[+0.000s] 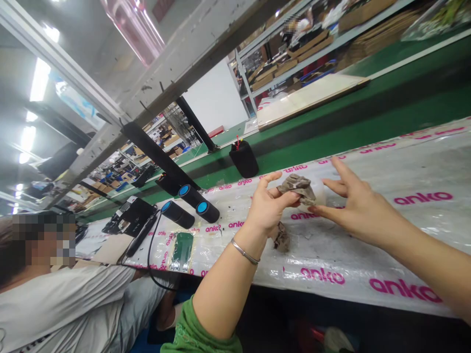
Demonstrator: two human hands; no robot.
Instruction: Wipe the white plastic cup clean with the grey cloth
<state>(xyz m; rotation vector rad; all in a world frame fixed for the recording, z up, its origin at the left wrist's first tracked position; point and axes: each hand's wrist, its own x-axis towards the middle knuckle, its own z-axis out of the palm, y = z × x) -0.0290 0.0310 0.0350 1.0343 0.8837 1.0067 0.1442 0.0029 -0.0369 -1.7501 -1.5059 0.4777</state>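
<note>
Left hand [268, 203]: raised just above the surface [368, 245], its grip closed, thumb and fingers pinching a crumpled wad of brown paper [299, 187] at the wad's left end.

Right hand [355, 206]: grip open, fingers spread, fingertips touching the wad's right side; nothing is enclosed.

Second brown paper scrap [282, 238]: lying on the surface below the left wrist, apart from both hands.

Surface covering: clear plastic film with pink lettering.

Black cylinders with blue ends [191, 206]: well to the left.

Black cup [244, 159]: behind them, on the green belt.

Another person: seated at far left.
</note>
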